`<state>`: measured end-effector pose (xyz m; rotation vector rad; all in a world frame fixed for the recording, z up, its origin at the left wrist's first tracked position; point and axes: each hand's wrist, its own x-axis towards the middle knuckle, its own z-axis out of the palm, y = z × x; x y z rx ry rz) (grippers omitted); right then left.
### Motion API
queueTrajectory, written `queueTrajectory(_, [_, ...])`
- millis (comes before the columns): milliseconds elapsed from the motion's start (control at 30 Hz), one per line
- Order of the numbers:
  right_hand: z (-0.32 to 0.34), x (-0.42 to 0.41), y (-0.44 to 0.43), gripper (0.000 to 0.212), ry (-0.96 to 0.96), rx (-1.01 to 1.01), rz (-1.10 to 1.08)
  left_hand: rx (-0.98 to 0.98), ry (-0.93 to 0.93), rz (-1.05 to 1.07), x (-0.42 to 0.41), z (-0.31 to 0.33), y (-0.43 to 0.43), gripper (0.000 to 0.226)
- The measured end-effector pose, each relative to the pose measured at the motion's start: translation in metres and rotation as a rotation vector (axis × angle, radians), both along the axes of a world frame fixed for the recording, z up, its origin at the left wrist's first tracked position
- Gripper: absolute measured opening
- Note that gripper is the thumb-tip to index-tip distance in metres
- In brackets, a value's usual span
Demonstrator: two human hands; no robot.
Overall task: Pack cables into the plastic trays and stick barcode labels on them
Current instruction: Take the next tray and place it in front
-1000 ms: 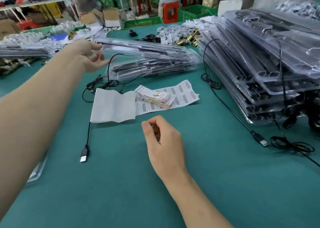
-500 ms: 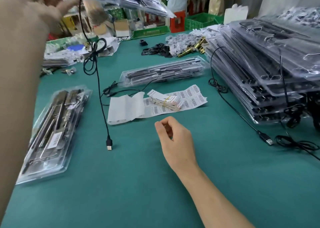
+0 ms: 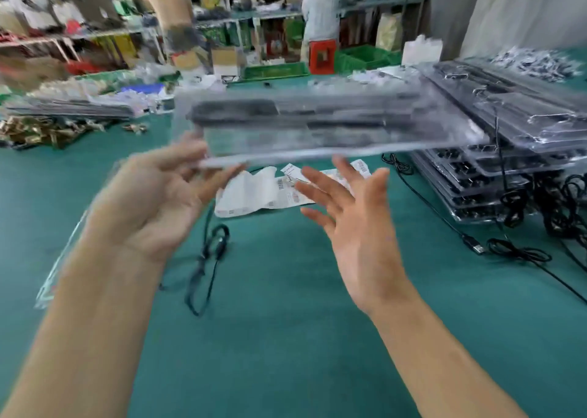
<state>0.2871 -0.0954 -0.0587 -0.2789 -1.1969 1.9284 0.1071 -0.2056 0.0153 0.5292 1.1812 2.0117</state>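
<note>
One clear tray (image 3: 317, 138) with dark contents (image 3: 235, 112)

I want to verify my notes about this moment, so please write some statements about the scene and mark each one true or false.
1. The left hand holds one end of a clear plastic tray above the table. True.
2. The right hand is closed into a fist. False: its fingers are spread open and it grips nothing.
3. The barcode label sheets lie on the table. True.
4. The right hand holds the black cable. False: the cable lies on the table, below the left hand.
5. A USB plug lies on the table at the right. True.
</note>
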Motion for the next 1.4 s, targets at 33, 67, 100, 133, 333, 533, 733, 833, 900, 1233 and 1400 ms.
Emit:
queueTrajectory(33, [0.006,0.005,-0.004,0.06,0.046,-0.109,0.01,0.001,-0.093,-0.006,0.004,-0.01,-0.002,0.049])
queueTrajectory(67, [0.009,0.009,-0.009,0.049,0.066,-0.229,-0.003,0.004,-0.144,-0.064,0.008,-0.021,-0.004,0.054])
queueTrajectory(100, [0.01,0.012,-0.014,0.042,0.059,-0.339,-0.034,-0.032,-0.156,-0.087,0.013,-0.033,-0.007,0.056])
queueTrajectory(133, [0.007,0.016,-0.017,0.04,0.022,-0.412,-0.076,-0.062,-0.132,-0.133,0.017,-0.045,-0.01,0.055])
queueTrajectory(333, [-0.018,0.027,-0.041,0.043,-0.229,-0.42,-0.177,-0.178,0.0,-0.296,-0.006,-0.092,-0.039,0.051])
queueTrajectory(533, [-0.027,0.023,-0.066,0.024,-0.179,-0.559,-0.253,-0.291,0.123,-0.523,-0.008,-0.118,-0.057,0.079])
queueTrajectory(733, [-0.027,0.026,-0.055,0.017,-0.173,-0.649,-0.313,-0.405,0.546,-0.815,0.023,-0.116,-0.086,0.048])
queueTrajectory(833, [-0.026,0.036,-0.044,0.016,-0.168,-0.649,-0.327,-0.47,0.638,-0.515,0.012,-0.103,-0.094,0.041])
queueTrajectory(900, [-0.028,0.042,-0.04,0.017,-0.189,-0.632,-0.323,-0.519,0.736,-0.39,-0.003,-0.092,-0.1,0.048])
queueTrajectory(1233, [-0.043,0.056,-0.032,0.037,-0.352,-0.543,-0.18,-0.674,1.192,-0.173,-0.04,-0.047,-0.112,0.065])
queueTrajectory(1400, [-0.049,0.056,-0.03,0.032,-0.396,-0.54,-0.04,-0.994,1.158,-0.544,-0.027,-0.047,-0.104,0.075])
